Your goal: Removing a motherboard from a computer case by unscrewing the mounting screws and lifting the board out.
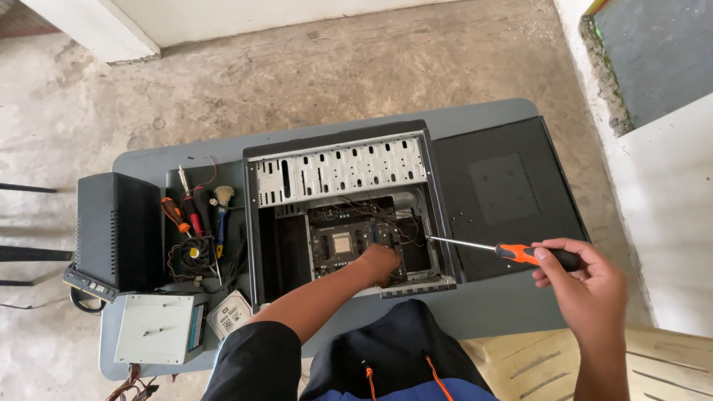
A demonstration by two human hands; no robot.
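L hand (377,261) inside open PC case (338,215) centre frame, fingers hidden, grip can't tell, R hand (583,286) fingers closed on screwdriver (505,251) at case's R edge, side panel (505,194) right, spare tools (197,215) left, table (490,308) bare lower right.

On the far left of your grey table (490,308) stands a black box with a ribbed side (117,230). Just right of it you have a cluster of tools: screwdrivers with red and orange handles (186,214), a blue-handled one, and a small brush (223,197). Near them lies a small fan with a yellow centre (191,254) amid tangled wires. At the near left corner sits a silver drive unit (160,328), with a hard disk (230,313) just beside it. On the right lies a flat black side panel (505,189). The floor around you is bare concrete (334,67).
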